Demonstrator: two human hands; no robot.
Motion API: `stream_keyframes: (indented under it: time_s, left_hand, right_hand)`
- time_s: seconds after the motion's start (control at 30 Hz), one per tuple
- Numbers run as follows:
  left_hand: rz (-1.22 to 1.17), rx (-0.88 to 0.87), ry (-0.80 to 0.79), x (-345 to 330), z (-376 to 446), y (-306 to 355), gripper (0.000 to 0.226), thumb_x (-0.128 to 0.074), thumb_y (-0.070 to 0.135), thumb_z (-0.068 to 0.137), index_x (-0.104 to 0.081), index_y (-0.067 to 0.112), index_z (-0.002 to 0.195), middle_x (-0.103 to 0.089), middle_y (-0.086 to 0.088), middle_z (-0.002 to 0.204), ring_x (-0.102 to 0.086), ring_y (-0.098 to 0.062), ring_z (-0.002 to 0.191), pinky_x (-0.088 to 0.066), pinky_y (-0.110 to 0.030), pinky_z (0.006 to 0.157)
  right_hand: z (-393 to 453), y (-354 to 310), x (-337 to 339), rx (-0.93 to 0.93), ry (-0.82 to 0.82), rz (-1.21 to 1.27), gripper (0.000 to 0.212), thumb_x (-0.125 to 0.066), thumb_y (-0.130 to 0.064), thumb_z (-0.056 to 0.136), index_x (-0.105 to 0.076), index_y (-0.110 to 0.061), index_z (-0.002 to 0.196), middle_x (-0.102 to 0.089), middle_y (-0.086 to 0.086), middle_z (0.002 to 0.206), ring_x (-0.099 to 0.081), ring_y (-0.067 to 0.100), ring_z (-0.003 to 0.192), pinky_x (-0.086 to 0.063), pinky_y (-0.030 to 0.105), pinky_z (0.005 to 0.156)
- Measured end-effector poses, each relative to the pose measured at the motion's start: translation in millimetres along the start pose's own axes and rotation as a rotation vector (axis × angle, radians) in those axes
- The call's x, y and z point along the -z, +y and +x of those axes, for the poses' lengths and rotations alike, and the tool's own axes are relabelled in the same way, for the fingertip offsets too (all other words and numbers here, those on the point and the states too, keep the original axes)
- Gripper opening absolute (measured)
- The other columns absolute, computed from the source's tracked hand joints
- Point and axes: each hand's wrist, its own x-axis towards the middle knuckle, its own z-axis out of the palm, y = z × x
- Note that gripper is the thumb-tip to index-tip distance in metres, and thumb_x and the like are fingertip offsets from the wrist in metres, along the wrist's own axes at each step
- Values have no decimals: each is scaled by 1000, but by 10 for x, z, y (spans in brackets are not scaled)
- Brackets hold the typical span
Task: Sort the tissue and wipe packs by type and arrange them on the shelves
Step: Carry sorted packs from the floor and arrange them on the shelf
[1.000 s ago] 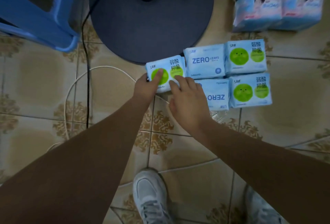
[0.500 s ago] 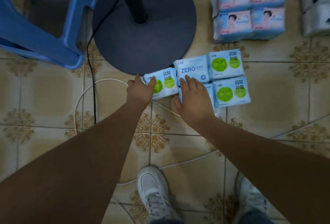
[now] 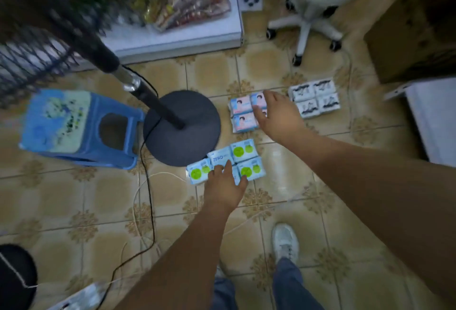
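Observation:
Several light-blue packs with green circles (image 3: 246,151) lie in a block on the tiled floor by the fan base. My left hand (image 3: 225,183) rests on the front packs of that block, fingers spread. Further back lies a group of pink-and-blue packs with a face print (image 3: 240,114). My right hand (image 3: 277,114) hovers over their right side with fingers extended, holding nothing. To the right sits a group of white packs with dark print (image 3: 314,98).
A standing fan's dark round base (image 3: 182,134) and pole stand left of the packs, with cables trailing over the floor. A blue plastic stool (image 3: 79,127) is at the left. A white shelf base (image 3: 172,38), a white swivel stool (image 3: 311,13) and a cardboard box (image 3: 414,38) stand behind.
The view has lifted and widened. My right hand left the green-circle packs and reached back to the pink-and-blue packs. My left hand shifted right onto the middle of the green-circle block.

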Motion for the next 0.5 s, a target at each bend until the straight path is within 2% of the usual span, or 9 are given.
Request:
stream_keyframes:
  time_s: [0.1, 0.27, 0.37, 0.5]
  left_hand:
    - [-25, -56, -8, 672, -729, 678, 71, -43, 51, 101, -24, 14, 159, -35, -14, 155, -34, -33, 141, -34, -42, 114]
    - [-169, -223, 89, 1703, -2004, 1727, 68, -47, 48, 98, -35, 12, 154, -43, -11, 151, -39, -32, 139, -37, -41, 110]
    - [-227, -368, 153, 2109, -2596, 2287, 63, -52, 45, 96, -44, 10, 149, -50, -12, 145, -44, -30, 136, -38, -37, 108]
    - [-183, -594, 116, 2303, -3237, 2898, 65, -53, 43, 96, -39, 14, 153, -47, -8, 148, -42, -24, 137, -35, -35, 113]
  right_hand:
    - [-207, -314, 1293, -36, 16, 44, 53, -42, -38, 103, -42, -4, 144, -51, 23, 139, -47, 40, 127, -37, 44, 103]
    - [-992, -735, 3233, 8, 126, 138, 58, -40, -44, 104, -39, -9, 150, -52, 18, 141, -46, 35, 132, -39, 45, 107]
    - [-1598, -789, 4163, 6, 269, 187, 57, -38, -46, 104, -36, -15, 152, -46, 7, 150, -40, 26, 139, -33, 38, 112]
    - [-2457, -666, 5070, -98, 478, 159, 60, -35, -50, 105, -31, -18, 155, -35, 1, 159, -29, 18, 147, -25, 35, 119]
